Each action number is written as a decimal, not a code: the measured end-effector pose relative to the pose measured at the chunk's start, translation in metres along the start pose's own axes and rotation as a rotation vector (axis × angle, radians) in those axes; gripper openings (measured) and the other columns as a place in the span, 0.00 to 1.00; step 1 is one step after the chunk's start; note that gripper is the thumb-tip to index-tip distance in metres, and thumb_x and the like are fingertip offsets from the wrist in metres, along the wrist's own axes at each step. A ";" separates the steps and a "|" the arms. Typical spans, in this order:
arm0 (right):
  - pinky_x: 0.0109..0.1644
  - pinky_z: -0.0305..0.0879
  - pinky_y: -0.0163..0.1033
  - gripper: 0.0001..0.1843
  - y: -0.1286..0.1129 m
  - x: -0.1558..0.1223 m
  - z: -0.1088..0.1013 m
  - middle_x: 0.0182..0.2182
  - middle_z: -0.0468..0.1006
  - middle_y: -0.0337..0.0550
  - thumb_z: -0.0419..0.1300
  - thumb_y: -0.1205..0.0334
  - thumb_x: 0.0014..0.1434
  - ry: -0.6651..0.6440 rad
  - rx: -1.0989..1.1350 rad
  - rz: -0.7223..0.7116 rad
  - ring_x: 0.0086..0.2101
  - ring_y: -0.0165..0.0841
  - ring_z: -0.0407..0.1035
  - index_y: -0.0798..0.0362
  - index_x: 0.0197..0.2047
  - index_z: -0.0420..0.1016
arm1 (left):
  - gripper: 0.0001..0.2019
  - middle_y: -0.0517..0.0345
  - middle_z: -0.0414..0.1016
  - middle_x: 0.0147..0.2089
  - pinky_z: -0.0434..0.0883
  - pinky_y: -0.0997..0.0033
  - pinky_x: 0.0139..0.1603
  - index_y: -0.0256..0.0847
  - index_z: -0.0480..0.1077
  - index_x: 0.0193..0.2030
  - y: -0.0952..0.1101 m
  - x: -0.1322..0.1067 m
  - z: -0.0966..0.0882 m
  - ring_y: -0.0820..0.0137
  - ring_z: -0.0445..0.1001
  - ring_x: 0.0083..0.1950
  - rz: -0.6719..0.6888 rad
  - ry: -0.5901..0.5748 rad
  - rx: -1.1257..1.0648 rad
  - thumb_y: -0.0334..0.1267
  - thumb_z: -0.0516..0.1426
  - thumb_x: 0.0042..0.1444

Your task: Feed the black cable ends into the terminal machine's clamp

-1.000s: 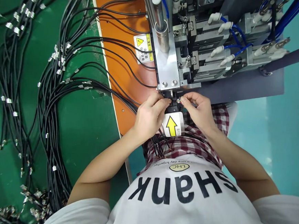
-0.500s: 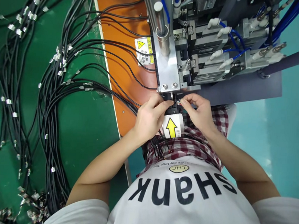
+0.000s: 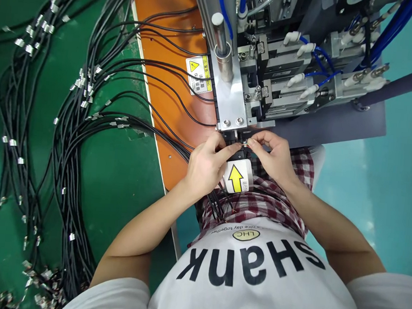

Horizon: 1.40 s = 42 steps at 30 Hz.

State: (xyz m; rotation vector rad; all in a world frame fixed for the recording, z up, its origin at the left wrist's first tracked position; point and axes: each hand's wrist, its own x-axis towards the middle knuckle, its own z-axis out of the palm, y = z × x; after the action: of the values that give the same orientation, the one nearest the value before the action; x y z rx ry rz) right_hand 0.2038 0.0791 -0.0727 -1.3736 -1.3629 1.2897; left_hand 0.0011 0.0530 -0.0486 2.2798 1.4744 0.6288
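At the near end of the machine's slotted track, my left hand (image 3: 207, 164) is closed in a pinch, its fingertips at the end of a black cable that my fingers mostly hide. My right hand (image 3: 274, 156) pinches the thin wires (image 3: 245, 144) from the other side, and its fingertips almost meet those of my left. Just below the fingertips is a white label with a yellow arrow (image 3: 236, 177). More black cables (image 3: 178, 145) run under my left hand toward my lap, where their stripped ends (image 3: 233, 209) hang over the checked cloth.
Ahead stands the machine, with a metal plate and post (image 3: 228, 94), clamps (image 3: 285, 96) and blue air tubes (image 3: 324, 49). Several cables cross the orange base (image 3: 171, 52) into its side. Large bundles of black cables (image 3: 73, 163) lie on the green surface at left.
My left fingertips have shifted slightly right, closer to my right hand. Both hands stay at the track's near end, and the view has tilted a little.
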 end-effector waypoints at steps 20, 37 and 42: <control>0.41 0.67 0.40 0.11 0.000 0.002 0.001 0.29 0.78 0.40 0.66 0.55 0.61 -0.013 0.072 0.081 0.32 0.32 0.70 0.52 0.32 0.77 | 0.19 0.55 0.64 0.40 0.68 0.72 0.37 0.46 0.73 0.57 0.000 0.001 0.000 0.69 0.69 0.41 0.035 0.000 0.037 0.34 0.44 0.71; 0.40 0.64 0.39 0.11 0.001 -0.005 0.005 0.28 0.75 0.38 0.63 0.55 0.63 0.005 0.051 0.103 0.31 0.31 0.66 0.52 0.32 0.75 | 0.21 0.53 0.69 0.39 0.67 0.70 0.37 0.41 0.75 0.55 0.001 0.002 -0.003 0.68 0.70 0.39 0.082 -0.005 0.084 0.35 0.42 0.73; 0.39 0.65 0.40 0.10 0.000 -0.004 0.005 0.28 0.75 0.38 0.62 0.56 0.63 0.009 -0.032 0.071 0.30 0.32 0.68 0.51 0.32 0.73 | 0.20 0.52 0.71 0.37 0.63 0.68 0.34 0.41 0.76 0.54 0.001 0.003 -0.002 0.68 0.67 0.34 0.140 0.024 0.181 0.35 0.43 0.73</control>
State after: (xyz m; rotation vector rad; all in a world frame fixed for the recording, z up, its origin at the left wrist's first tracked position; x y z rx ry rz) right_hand 0.1991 0.0748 -0.0729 -1.4601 -1.3448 1.3113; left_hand 0.0018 0.0557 -0.0455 2.5401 1.4443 0.5847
